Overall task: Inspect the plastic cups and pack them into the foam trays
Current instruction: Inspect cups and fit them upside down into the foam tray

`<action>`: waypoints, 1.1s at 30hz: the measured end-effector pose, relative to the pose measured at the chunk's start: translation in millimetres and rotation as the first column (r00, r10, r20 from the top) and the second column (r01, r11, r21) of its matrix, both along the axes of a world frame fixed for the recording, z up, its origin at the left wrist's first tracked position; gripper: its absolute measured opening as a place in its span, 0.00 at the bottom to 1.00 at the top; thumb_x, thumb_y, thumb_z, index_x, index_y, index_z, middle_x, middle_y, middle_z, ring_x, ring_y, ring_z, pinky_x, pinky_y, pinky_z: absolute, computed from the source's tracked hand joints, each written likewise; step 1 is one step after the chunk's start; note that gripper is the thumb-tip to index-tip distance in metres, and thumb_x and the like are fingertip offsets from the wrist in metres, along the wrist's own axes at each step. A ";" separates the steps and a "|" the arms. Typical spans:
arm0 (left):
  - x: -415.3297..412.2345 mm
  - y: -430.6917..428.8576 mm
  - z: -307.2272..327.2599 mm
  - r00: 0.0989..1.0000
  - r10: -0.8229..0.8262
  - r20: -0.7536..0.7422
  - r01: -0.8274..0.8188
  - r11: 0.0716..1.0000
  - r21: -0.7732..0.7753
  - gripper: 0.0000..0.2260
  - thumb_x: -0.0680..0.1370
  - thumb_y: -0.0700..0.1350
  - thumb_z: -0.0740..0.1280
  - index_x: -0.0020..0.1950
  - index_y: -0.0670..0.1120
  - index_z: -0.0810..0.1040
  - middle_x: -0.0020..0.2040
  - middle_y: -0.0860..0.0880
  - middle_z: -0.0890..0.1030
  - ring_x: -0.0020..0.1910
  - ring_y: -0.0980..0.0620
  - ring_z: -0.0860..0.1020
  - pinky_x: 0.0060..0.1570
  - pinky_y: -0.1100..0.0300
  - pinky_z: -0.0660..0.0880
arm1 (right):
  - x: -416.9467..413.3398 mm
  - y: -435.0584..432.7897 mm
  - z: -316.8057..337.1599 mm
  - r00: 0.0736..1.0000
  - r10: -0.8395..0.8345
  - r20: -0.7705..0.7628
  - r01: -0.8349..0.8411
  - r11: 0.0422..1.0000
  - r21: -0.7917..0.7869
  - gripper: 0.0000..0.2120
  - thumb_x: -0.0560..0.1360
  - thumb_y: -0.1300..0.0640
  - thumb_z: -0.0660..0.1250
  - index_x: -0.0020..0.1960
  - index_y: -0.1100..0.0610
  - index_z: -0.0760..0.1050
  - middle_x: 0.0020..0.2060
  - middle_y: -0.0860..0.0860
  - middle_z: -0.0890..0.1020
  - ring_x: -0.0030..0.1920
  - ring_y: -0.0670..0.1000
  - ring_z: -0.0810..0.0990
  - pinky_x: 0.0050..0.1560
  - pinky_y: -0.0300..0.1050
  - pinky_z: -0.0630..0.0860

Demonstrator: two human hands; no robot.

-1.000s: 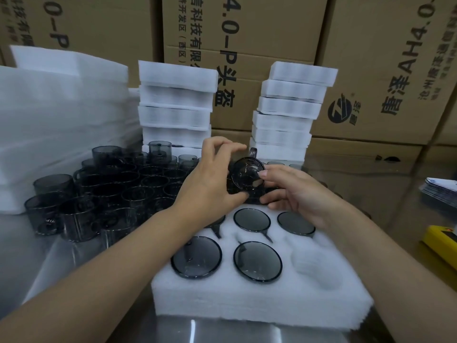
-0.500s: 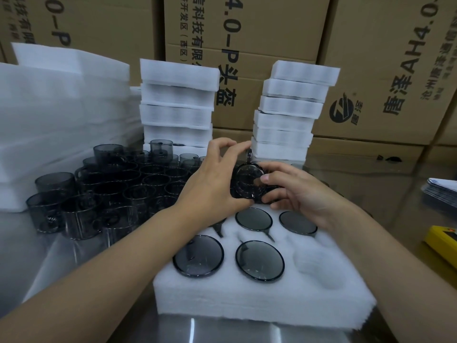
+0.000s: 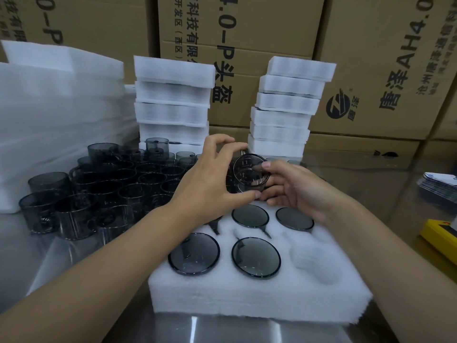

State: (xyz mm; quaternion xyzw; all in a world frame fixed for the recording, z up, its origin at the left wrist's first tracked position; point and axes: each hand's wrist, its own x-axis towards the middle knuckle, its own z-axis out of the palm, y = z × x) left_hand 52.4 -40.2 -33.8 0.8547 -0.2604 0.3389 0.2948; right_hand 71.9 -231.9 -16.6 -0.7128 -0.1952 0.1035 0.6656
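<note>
A smoky grey plastic cup (image 3: pixel 248 173) is held up above the white foam tray (image 3: pixel 257 293), its round end turned toward me. My left hand (image 3: pixel 210 179) pinches its left rim between thumb and fingers. My right hand (image 3: pixel 294 189) grips its right side, the thumb lying across the face. Several cups sit bottom-up in the tray's pockets, among them one at the front left (image 3: pixel 194 253) and one at the front middle (image 3: pixel 256 257). The front right pocket (image 3: pixel 314 261) has no cup in it.
A crowd of loose grey cups (image 3: pixel 103 189) stands on the table to the left. Two stacks of foam trays (image 3: pixel 173 100) (image 3: pixel 289 105) rise behind, and foam sheets (image 3: pixel 57 115) are piled at far left. Cardboard boxes (image 3: pixel 247 33) wall the back. A yellow object (image 3: pixel 440 238) lies at the right.
The cup has been turned a little between both hands, and its handle has gone from the top edge to behind my left fingers. The hands stay in the same place above the tray.
</note>
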 end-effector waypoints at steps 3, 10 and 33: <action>-6.2 -0.5 4.4 0.992 -0.100 0.078 0.096 0.994 0.059 0.32 0.66 0.62 0.69 0.68 0.56 0.67 0.61 0.61 0.59 0.45 0.63 0.71 0.43 0.64 0.73 | 0.7 -6.9 3.9 0.998 0.031 -0.050 -0.029 0.999 0.030 0.18 0.67 0.47 0.68 0.50 0.57 0.78 0.32 0.54 0.82 0.31 0.48 0.81 0.33 0.36 0.78; -17.5 -3.5 10.9 0.934 -0.214 0.287 0.175 0.972 0.157 0.22 0.73 0.55 0.64 0.65 0.52 0.65 0.61 0.54 0.66 0.41 0.61 0.69 0.31 0.60 0.74 | -7.0 -55.3 27.0 0.938 0.260 -0.230 -0.283 0.956 -0.077 0.25 0.60 0.48 0.79 0.53 0.57 0.81 0.41 0.61 0.83 0.35 0.55 0.85 0.32 0.39 0.80; -20.5 -3.9 11.2 0.938 -0.219 0.269 0.190 0.973 0.130 0.20 0.73 0.53 0.63 0.62 0.45 0.73 0.58 0.54 0.69 0.36 0.57 0.72 0.28 0.60 0.73 | -31.8 -70.7 43.5 0.902 0.321 -0.288 -0.429 0.736 -0.524 0.17 0.62 0.56 0.67 0.46 0.63 0.69 0.28 0.60 0.80 0.23 0.51 0.79 0.22 0.37 0.74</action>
